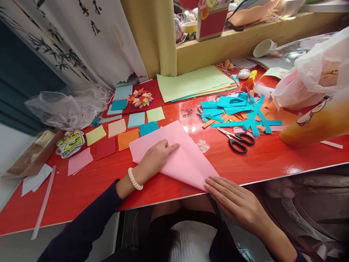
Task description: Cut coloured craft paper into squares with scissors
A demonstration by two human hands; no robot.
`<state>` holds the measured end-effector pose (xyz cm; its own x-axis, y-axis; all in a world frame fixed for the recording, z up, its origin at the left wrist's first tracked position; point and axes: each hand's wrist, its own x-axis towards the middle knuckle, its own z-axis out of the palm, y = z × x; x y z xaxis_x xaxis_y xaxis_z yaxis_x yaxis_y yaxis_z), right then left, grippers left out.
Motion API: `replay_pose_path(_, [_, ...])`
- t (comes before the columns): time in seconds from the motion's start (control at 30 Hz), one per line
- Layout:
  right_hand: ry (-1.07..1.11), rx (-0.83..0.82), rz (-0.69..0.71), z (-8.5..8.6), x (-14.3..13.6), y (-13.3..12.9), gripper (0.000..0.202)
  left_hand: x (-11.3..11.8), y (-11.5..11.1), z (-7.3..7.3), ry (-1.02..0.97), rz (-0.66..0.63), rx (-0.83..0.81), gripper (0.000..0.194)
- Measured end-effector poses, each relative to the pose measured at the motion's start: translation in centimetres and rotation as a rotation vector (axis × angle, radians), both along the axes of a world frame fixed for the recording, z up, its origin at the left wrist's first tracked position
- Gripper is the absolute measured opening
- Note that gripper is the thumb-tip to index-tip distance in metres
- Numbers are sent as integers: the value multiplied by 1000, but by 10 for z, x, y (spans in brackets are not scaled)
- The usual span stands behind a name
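Note:
A pink sheet of paper (pixel 188 153), folded over to a point at its right end, lies at the front edge of the red table. My left hand (pixel 155 160), with a beaded bracelet on its wrist, presses down on the middle of the sheet; one digit stretches right and the others are partly hidden. Flat and with straight fingers, my right hand (pixel 234 200) rests its fingertips on the paper's right corner. Behind the right hand lie black-handled scissors (pixel 238 140). Stacks of small paper squares, including an orange one (pixel 128 139), sit beyond my left hand.
Blue paper strips (pixel 245 109) are heaped at the right, beside a plastic bag (pixel 313 72). Large green sheets (pixel 193 83) and a folded-paper ornament (pixel 140 98) lie at the back. A clear strip (pixel 45 202) overhangs the left front edge near a cardboard box (pixel 32 156).

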<state>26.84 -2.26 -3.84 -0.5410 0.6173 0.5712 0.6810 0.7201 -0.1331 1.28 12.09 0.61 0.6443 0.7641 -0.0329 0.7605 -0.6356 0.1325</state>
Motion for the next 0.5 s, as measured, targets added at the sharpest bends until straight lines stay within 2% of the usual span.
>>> replay_pose_path(0.13, [0, 28, -7, -5, 6, -4, 41, -1, 0, -2, -2, -1, 9, 48])
replay_pose_path(0.37, [20, 23, 7, -6, 9, -3, 38, 1, -1, 0, 9, 19, 68, 42])
replay_pose_path(0.5, [45, 15, 29, -12, 11, -3, 44, 1, -1, -1, -1, 13, 63, 44])
